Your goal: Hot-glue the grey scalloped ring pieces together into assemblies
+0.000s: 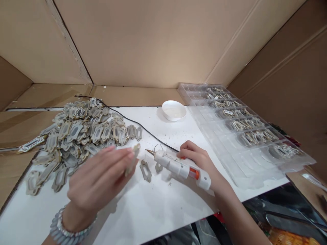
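Note:
My right hand is wrapped round a white glue gun, its metal tip pointing left. In my left hand a small ornate frame piece is pinched, seen nearly edge-on and a little blurred. The glue gun's tip is close to this piece, with a small gap between them. On the white board below lies a grey frame piece, and another piece sits partly hidden under the gun. Left of my hands spreads a large heap of similar frame pieces, several overlapping.
A black cord runs across the white board from the back left to the gun. Behind it stands a white bowl. At right, a clear compartment tray holds several bunches of thin metal pieces. Cardboard walls enclose the back and sides.

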The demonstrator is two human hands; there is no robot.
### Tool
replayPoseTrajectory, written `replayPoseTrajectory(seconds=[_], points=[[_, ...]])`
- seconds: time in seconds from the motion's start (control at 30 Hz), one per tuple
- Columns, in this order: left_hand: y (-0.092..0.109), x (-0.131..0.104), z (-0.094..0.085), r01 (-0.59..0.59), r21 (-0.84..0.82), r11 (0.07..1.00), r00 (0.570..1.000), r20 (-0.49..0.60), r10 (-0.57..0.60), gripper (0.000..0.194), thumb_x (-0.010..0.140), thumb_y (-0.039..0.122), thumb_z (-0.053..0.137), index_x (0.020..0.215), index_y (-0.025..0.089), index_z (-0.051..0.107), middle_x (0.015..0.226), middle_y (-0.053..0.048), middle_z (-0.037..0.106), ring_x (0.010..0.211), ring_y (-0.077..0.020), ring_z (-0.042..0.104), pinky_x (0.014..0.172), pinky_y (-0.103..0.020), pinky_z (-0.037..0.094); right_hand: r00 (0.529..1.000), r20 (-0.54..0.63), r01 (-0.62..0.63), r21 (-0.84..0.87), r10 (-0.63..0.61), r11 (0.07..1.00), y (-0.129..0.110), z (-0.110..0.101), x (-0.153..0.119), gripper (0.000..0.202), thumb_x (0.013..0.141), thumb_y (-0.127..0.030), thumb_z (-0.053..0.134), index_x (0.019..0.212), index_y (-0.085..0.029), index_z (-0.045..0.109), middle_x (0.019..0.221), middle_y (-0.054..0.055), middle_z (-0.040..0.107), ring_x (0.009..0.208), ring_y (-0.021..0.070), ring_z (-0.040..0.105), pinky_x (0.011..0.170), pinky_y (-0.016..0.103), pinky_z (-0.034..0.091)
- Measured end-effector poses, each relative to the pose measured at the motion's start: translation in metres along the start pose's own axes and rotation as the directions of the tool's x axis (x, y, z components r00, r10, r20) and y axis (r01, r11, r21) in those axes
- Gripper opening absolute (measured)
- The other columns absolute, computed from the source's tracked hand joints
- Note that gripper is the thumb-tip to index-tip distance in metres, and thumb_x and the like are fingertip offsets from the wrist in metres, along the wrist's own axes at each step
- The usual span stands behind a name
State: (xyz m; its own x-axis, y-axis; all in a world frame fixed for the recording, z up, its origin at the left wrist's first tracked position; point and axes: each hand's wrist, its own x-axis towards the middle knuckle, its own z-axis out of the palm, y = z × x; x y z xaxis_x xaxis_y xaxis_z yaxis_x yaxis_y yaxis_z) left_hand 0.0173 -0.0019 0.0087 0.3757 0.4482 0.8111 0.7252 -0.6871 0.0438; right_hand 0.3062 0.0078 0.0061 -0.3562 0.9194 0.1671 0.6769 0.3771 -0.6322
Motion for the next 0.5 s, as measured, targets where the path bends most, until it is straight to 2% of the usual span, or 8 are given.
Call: replayPoseTrajectory(seconds=[0.03,0.07,0.13,0.17,0.27,0.3,0.4,0.5], points=[[-0.005,0.000,-0.002,0.121,0.014,0.993,0.992,-0.031,-0.121,0.036,0.079,0.016,0.080,0.112,0.024,0.070,0.099,-0.001,0.080,0.084,-0.0216,0.077,0.100,-0.046,0.061,1.000,-0.017,0.001,0.003,-0.001,1.000,0.001,-0.001,0.000,0.008,0.074,-0.017,0.059,0.077,-0.020,0.065,0.085,0.003,0.055,0.068,0.0158,0.057,0.062,0.028,0.045],[-0.012,0.002,-0.004,0.265,0.030,0.964,0.963,-0.066,-0.263,0.034,0.083,0.021,0.078,0.115,0.027,0.069,0.105,-0.001,0.079,0.090,-0.0233,0.077,0.106,-0.052,0.057,0.999,-0.036,0.002,0.010,-0.001,1.000,0.002,-0.001,0.000,0.009,0.075,-0.017,0.058,0.077,-0.020,0.066,0.085,0.003,0.055,0.069,0.0161,0.058,0.062,0.028,0.045],[-0.029,0.006,-0.009,0.542,0.074,0.837,0.835,-0.157,-0.527,0.029,0.090,0.032,0.071,0.119,0.031,0.069,0.120,-0.001,0.075,0.112,-0.0270,0.071,0.114,-0.058,0.048,0.998,-0.070,0.001,0.028,0.001,1.000,0.004,-0.001,0.001,0.011,0.077,-0.018,0.056,0.079,-0.021,0.067,0.085,0.003,0.055,0.070,0.0166,0.059,0.062,0.028,0.046],[-0.039,0.009,-0.011,0.632,0.081,0.771,0.771,-0.173,-0.613,0.029,0.091,0.038,0.067,0.120,0.032,0.069,0.128,0.000,0.071,0.122,-0.0281,0.065,0.113,-0.058,0.048,0.997,-0.083,0.002,0.035,0.001,0.999,0.005,-0.002,0.001,0.011,0.077,-0.018,0.056,0.079,-0.020,0.067,0.085,0.003,0.055,0.069,0.0166,0.059,0.061,0.028,0.045],[-0.064,0.015,-0.012,0.727,0.183,0.662,0.686,-0.160,-0.709,0.035,0.087,0.056,0.066,0.108,0.029,0.075,0.136,-0.002,0.067,0.128,-0.0352,0.059,0.112,-0.067,0.041,0.995,-0.099,0.015,0.040,-0.011,0.999,0.008,-0.001,0.000,0.012,0.074,-0.018,0.056,0.079,-0.020,0.067,0.084,0.003,0.054,0.066,0.0160,0.057,0.059,0.027,0.044],[-0.069,0.015,-0.010,0.733,0.229,0.641,0.675,-0.128,-0.726,0.037,0.087,0.059,0.063,0.106,0.029,0.075,0.140,-0.003,0.064,0.132,-0.0390,0.055,0.112,-0.073,0.035,0.995,-0.100,0.018,0.038,-0.014,0.999,0.009,-0.001,0.000,0.012,0.074,-0.018,0.056,0.079,-0.020,0.067,0.085,0.004,0.054,0.066,0.0159,0.057,0.059,0.027,0.044],[-0.075,0.010,-0.004,0.703,0.343,0.623,0.672,-0.033,-0.740,0.044,0.090,0.063,0.055,0.101,0.025,0.075,0.148,-0.005,0.056,0.142,-0.0463,0.038,0.101,-0.084,0.028,0.994,-0.104,0.029,0.039,-0.025,0.999,0.011,-0.001,0.000,0.013,0.074,-0.020,0.057,0.081,-0.020,0.068,0.086,0.004,0.054,0.068,0.0163,0.057,0.060,0.028,0.044],[-0.073,0.003,-0.001,0.660,0.377,0.650,0.690,0.037,-0.723,0.051,0.094,0.064,0.047,0.098,0.020,0.072,0.151,-0.002,0.050,0.146,-0.0453,0.029,0.085,-0.075,0.038,0.993,-0.117,0.028,0.053,-0.022,0.998,0.011,-0.002,0.000,0.013,0.075,-0.021,0.057,0.081,-0.020,0.068,0.086,0.004,0.054,0.068,0.0163,0.057,0.060,0.028,0.044]])
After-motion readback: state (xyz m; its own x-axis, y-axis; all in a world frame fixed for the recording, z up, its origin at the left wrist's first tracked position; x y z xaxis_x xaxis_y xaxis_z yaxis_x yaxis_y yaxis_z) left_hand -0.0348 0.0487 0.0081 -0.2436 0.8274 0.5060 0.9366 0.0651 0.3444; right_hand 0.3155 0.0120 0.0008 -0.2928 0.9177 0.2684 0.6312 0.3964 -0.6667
